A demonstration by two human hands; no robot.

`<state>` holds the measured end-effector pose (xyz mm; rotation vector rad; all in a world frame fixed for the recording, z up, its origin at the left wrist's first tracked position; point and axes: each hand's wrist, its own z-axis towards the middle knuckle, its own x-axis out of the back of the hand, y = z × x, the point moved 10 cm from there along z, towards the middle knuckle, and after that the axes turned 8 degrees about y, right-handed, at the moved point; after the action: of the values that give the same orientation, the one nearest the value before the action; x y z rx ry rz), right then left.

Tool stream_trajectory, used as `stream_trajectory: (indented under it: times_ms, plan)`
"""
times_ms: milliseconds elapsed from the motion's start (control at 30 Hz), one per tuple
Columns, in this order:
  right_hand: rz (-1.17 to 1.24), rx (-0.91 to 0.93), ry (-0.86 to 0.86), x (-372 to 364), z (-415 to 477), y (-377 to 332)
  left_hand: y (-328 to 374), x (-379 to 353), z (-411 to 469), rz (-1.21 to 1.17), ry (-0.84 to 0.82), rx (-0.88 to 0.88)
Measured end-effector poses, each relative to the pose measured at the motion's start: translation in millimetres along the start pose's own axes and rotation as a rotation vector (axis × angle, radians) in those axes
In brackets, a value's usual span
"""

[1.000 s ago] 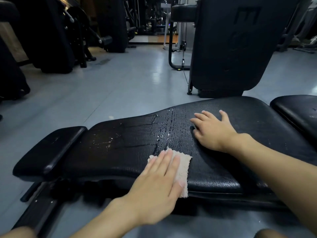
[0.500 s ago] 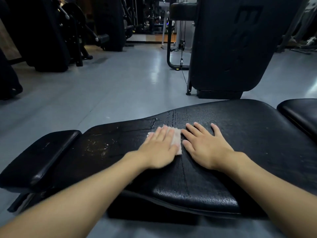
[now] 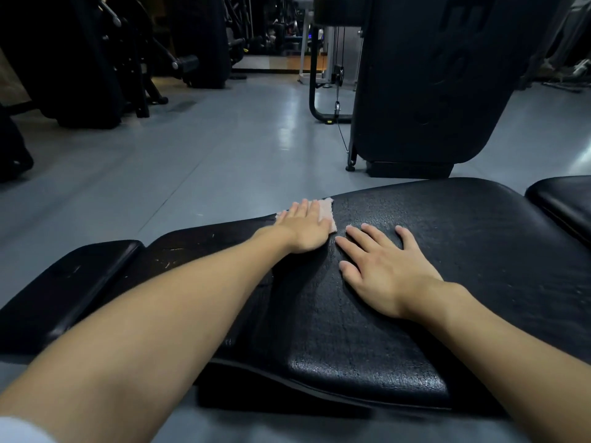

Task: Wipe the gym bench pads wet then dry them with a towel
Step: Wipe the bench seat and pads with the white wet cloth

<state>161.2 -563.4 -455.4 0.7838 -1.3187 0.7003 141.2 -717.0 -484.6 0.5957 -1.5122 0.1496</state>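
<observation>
A long black bench pad (image 3: 447, 251) with cracked, worn vinyl lies across the view. My left hand (image 3: 303, 230) presses flat with straight fingers on a small pale cloth (image 3: 327, 209) at the pad's far edge. Most of the cloth is hidden under the hand. My right hand (image 3: 380, 266) lies flat on the pad just to the right of it, fingers spread, holding nothing. A small black end pad (image 3: 70, 282) sits at the left, and a second pad (image 3: 563, 203) shows at the right edge.
Grey gym floor (image 3: 224, 148) stretches beyond the bench. A tall black machine (image 3: 425, 91) stands close behind the pad on the right. More dark machines (image 3: 96, 59) line the left and back.
My left hand has pushed the cloth away from me, from the pad's near edge across to its far edge. The streak of water drops is gone. My right hand stayed on the pad.
</observation>
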Motion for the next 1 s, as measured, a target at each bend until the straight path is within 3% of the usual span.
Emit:
stream_trajectory:
  times_ms: [367, 533, 633, 1000]
  plan:
    - [0.003, -0.014, -0.026, 2.9, -4.1, -4.6, 4.2, -12.7, -195.4, 0.045, 0.030, -0.160]
    - [-0.069, 0.081, 0.069, 20.8, 2.4, -26.2, 0.3, -18.8, -248.0, 0.129, 0.044, -0.214]
    - [0.086, 0.063, 0.018, 17.0, 12.9, -37.1, -0.6, -18.3, -243.9, 0.115, 0.052, -0.206]
    - [0.057, 0.066, -0.039, -4.7, 16.4, -40.1, -37.7, -9.4, -99.2, -0.015, -0.033, -0.017]
